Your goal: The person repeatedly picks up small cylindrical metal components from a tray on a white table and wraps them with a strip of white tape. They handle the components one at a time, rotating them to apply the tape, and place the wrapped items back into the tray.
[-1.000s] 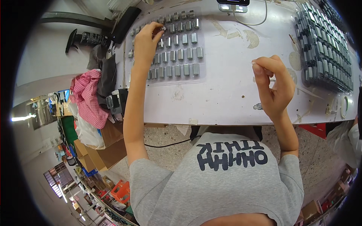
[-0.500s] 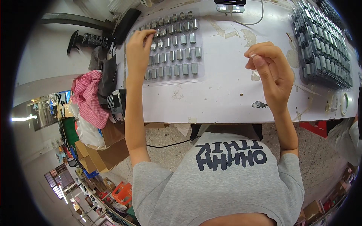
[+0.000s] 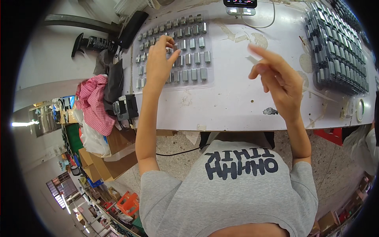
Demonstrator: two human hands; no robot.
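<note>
Our left hand (image 3: 160, 63) has come back over the rows of small metal blocks (image 3: 189, 59) — fingers curled, touching one. Our right hand (image 3: 278, 81) has lifted off the table (image 3: 221, 106), fingers spread — empty.

head view: worn on the person's head | faces straight down onto white table (image 3: 221, 106) | close above it | fisheye bends table edges | no second view
</note>
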